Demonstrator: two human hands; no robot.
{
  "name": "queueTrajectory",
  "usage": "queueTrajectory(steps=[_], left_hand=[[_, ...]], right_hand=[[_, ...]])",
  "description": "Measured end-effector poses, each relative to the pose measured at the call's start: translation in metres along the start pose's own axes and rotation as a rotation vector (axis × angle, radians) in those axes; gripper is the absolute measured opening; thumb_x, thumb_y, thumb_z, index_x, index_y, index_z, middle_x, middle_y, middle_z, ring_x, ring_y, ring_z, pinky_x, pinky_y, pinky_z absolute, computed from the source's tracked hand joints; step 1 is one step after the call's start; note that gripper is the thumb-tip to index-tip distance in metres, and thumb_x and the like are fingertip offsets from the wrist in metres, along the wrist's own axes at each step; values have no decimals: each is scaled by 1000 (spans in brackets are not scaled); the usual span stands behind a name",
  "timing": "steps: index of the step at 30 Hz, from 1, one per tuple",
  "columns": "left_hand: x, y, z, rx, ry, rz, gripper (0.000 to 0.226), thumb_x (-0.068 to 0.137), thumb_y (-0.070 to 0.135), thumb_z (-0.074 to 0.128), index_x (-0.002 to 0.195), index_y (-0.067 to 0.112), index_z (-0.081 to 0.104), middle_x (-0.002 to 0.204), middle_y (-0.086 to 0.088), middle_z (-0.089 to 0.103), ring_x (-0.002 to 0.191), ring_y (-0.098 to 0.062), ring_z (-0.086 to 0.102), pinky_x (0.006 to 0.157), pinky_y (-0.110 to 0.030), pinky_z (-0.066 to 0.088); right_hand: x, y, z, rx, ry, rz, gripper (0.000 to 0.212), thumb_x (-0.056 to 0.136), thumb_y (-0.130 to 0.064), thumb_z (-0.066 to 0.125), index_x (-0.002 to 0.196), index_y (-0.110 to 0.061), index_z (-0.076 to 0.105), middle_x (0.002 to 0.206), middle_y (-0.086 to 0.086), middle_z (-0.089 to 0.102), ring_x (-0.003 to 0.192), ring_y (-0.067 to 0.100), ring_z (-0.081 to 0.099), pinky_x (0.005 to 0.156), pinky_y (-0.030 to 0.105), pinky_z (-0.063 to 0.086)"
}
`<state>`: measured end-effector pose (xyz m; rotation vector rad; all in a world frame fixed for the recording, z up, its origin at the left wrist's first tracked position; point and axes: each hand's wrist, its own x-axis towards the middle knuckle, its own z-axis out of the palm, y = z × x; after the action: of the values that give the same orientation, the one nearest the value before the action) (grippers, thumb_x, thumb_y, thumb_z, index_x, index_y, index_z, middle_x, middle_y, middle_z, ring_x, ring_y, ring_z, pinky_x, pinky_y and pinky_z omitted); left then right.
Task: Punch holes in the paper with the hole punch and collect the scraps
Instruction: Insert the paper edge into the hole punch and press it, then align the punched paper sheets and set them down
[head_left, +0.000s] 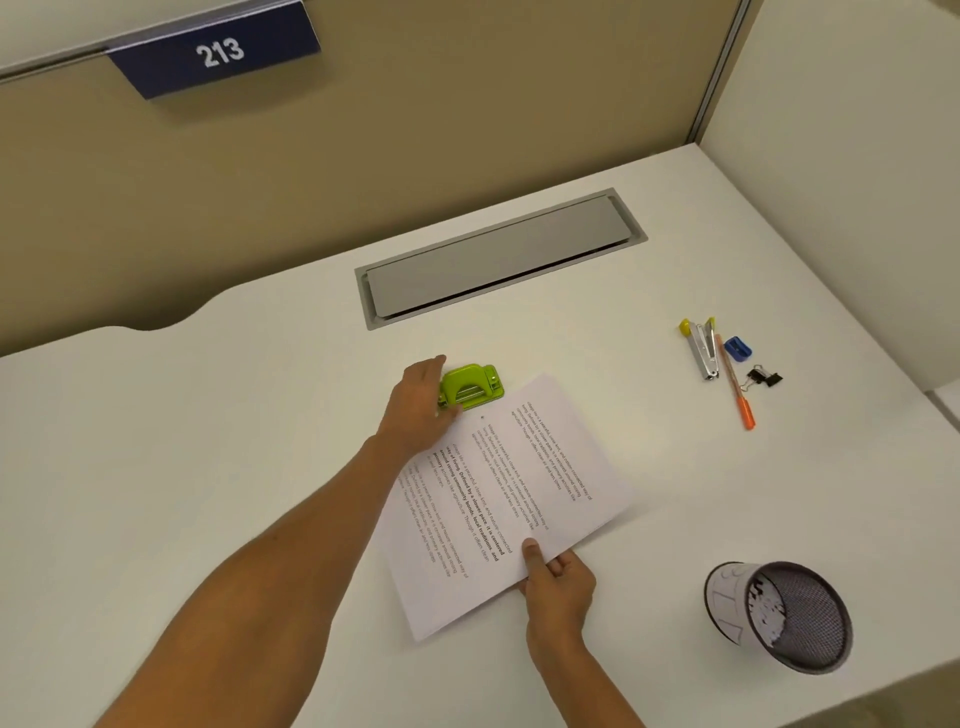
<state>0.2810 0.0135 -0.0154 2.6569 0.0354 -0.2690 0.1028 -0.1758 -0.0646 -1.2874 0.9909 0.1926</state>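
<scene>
White desk (208, 467) carried green hole punch (471, 388), printed paper sheets (504, 499), stapler (702, 349), blue sharpener (738, 348), orange pen (735, 387), binder clip (764, 377), mesh cup (779, 616).

A smooth, matt white desk (208, 467) carries a lime-green hole punch (471, 388) with a glossy painted finish and a bright metal strip across its top. Beside it lies a stack of matt white printed paper (519, 488). At the near right a black wire-mesh metal cup (795, 618), wrapped in white paper, holds pale paper scraps (766, 616). Farther right lie a shiny metal stapler (702, 349) with yellow plastic ends, a blue plastic sharpener (738, 348) and a black metal binder clip (766, 376). A brushed grey metal cable hatch (498, 257) sits at the far edge.
</scene>
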Motion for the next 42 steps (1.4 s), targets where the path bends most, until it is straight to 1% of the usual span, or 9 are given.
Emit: queueTrajectory(steps=[6, 10, 13, 17, 20, 24, 30, 36, 42], left_hand=[[-62, -30, 0, -203, 218, -172, 38, 90, 11, 67, 125, 2, 57, 120, -15, 63, 114, -31, 56, 98, -38, 43], [-102, -43, -5, -457, 71, -330, 22, 88, 11, 69, 109, 8, 64, 93, -7, 69, 80, -18, 62, 80, -28, 47], [-128, -50, -8, -608, -119, -418, 23, 91, 13, 67, 114, 9, 63, 92, -5, 66, 86, -18, 60, 85, -29, 46], [-160, -55, -7, -812, -158, -468, 22, 93, -2, 58, 114, -1, 66, 99, -27, 67, 95, -28, 63, 97, -40, 49], [-179, -55, -5, -891, -104, -518, 25, 92, -5, 57, 114, 0, 66, 109, -24, 71, 100, -32, 68, 95, -42, 55], [-197, -54, -5, -997, -32, -552, 21, 91, -2, 56, 101, 10, 69, 94, -7, 76, 83, -17, 70, 65, -22, 51], [-203, -45, -20, -1047, 120, -471, 19, 100, 16, 52, 101, 19, 71, 99, 1, 77, 93, -17, 71, 86, -39, 55], [-213, -39, -38, -1026, 236, -345, 20, 98, 15, 59, 96, 24, 76, 98, 10, 78, 90, -2, 71, 75, -17, 53], [-229, -37, -48, -1019, 412, -259, 27, 93, 12, 67, 93, 36, 78, 100, 13, 78, 98, -3, 71, 76, -10, 53]], right_hand=[[1, -5, -19, -77, -107, -4, 7, 86, -6, 73, 84, 0, 69, 74, 12, 67, 69, 25, 61, 75, 46, 60], [0, -11, -31, -135, -234, -29, 2, 87, -3, 71, 85, -5, 71, 73, 13, 64, 72, 27, 60, 75, 49, 62], [-1, -19, -39, -211, -329, -77, 2, 87, -3, 70, 86, -4, 70, 64, 8, 62, 74, 29, 62, 75, 51, 62], [-6, -33, -41, -300, -467, -116, 13, 90, -4, 67, 100, -12, 72, 91, 8, 78, 88, 29, 74, 78, 55, 60], [-8, -46, -39, -398, -508, -176, 14, 90, -7, 68, 101, -15, 71, 93, 5, 79, 89, 27, 75, 80, 55, 60], [-16, -68, -30, -524, -530, -330, 14, 90, -11, 68, 96, -23, 71, 93, 0, 79, 85, 20, 75, 78, 49, 61], [-28, -101, -16, -647, -548, -594, 15, 90, -17, 68, 105, -20, 72, 96, -3, 76, 87, 15, 74, 75, 32, 61], [-45, -122, -9, -655, -567, -786, 14, 91, -19, 68, 104, -24, 70, 91, -17, 71, 79, -3, 69, 66, 12, 57], [-59, -131, -6, -562, -632, -810, 17, 93, -20, 67, 108, -24, 72, 98, -17, 73, 86, -2, 71, 69, 12, 56]])
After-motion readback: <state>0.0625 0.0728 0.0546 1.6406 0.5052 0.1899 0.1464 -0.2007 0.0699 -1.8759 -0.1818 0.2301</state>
